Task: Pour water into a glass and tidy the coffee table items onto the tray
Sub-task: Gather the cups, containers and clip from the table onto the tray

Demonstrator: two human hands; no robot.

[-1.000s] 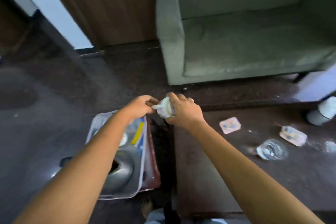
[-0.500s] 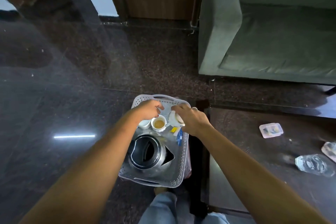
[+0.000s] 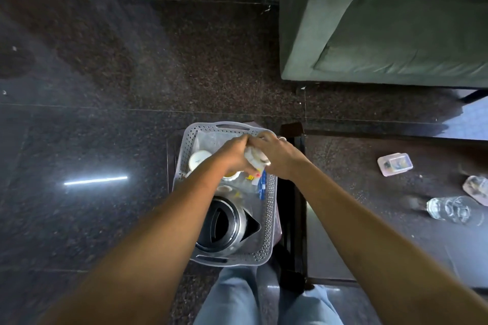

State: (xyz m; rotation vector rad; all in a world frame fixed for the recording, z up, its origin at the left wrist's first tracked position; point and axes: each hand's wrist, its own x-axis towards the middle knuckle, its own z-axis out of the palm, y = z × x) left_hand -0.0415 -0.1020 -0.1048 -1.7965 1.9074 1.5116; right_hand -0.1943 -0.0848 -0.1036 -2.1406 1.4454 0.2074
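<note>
Dark speckled stone coffee table top (image 3: 369, 200): small clear plastic lidded box (image 3: 394, 164), clear plastic water bottle (image 3: 453, 210) lying on side, second clear box (image 3: 477, 189) at right edge, blurred.

Perforated grey plastic tray (image 3: 269, 219) beside table, support unclear.

Both hands, left hand (image 3: 235, 153) and right hand (image 3: 277, 158), gripped a white cup (image 3: 254, 159) above the tray (image 3: 269, 219) holding a kettle (image 3: 224, 224).

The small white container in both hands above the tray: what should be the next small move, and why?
Probably lower the white container into the bare far corner of the tray. Both the left hand and the right hand hold it just above the tray.
</note>
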